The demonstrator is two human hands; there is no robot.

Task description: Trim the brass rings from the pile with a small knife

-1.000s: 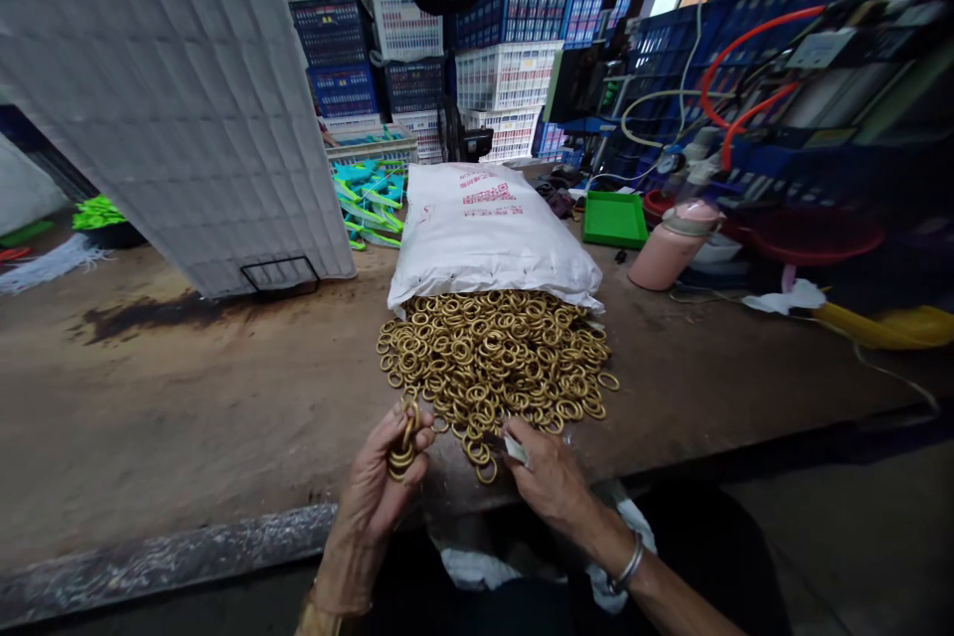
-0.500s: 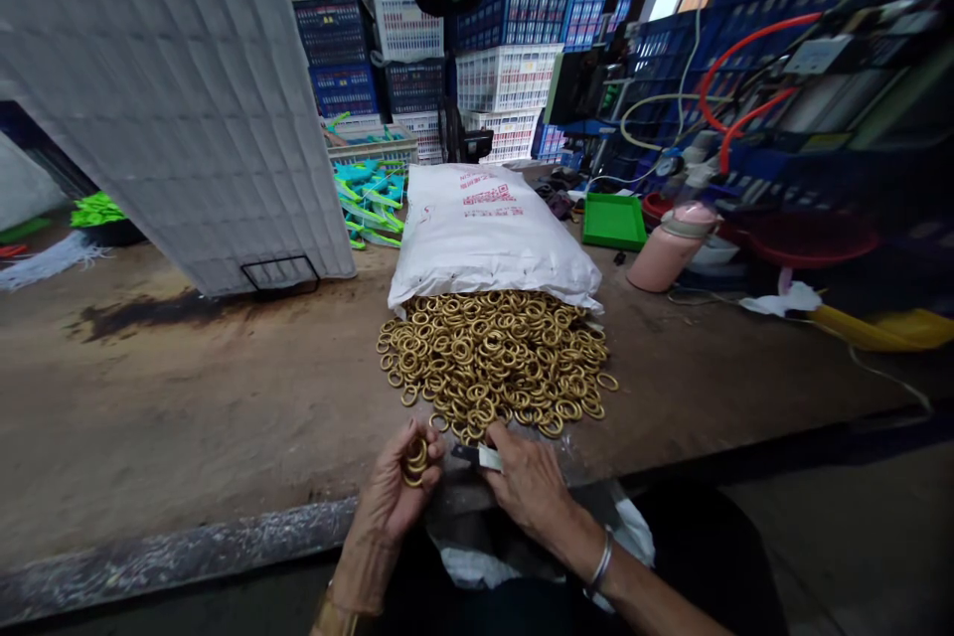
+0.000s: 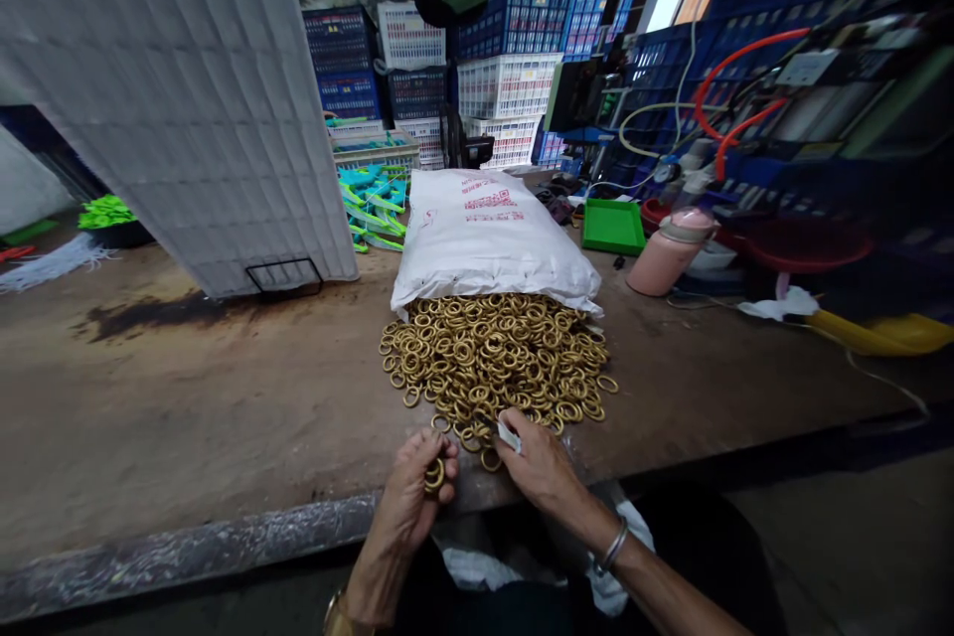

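Observation:
A heap of brass-coloured rings [image 3: 492,358] spills from the mouth of a white printed sack [image 3: 492,238] on the table. Several rings [image 3: 434,477] are cupped in my left hand [image 3: 415,482], its fingers curled round them, just in front of the heap. At the heap's front edge, my right hand [image 3: 543,462] grips a small dark, flat, blade-like tool with a white wrap [image 3: 510,435]. The tool's dark end lies among the rings and is partly hidden. One loose ring [image 3: 490,460] lies between my hands.
A tall white ribbed panel [image 3: 224,119] stands on a black wire stand at left. On the right are a green tray [image 3: 612,226], a pink bottle [image 3: 667,253] and a yellow scoop-like piece [image 3: 886,331]. Stacked crates [image 3: 507,84] fill the back. The table's worn edge [image 3: 224,542] runs in front.
My left hand has moved right and slightly down with its rings. My right hand has shifted right, its tool now reaching into the heap's front. A ring now lies nearer the table edge.

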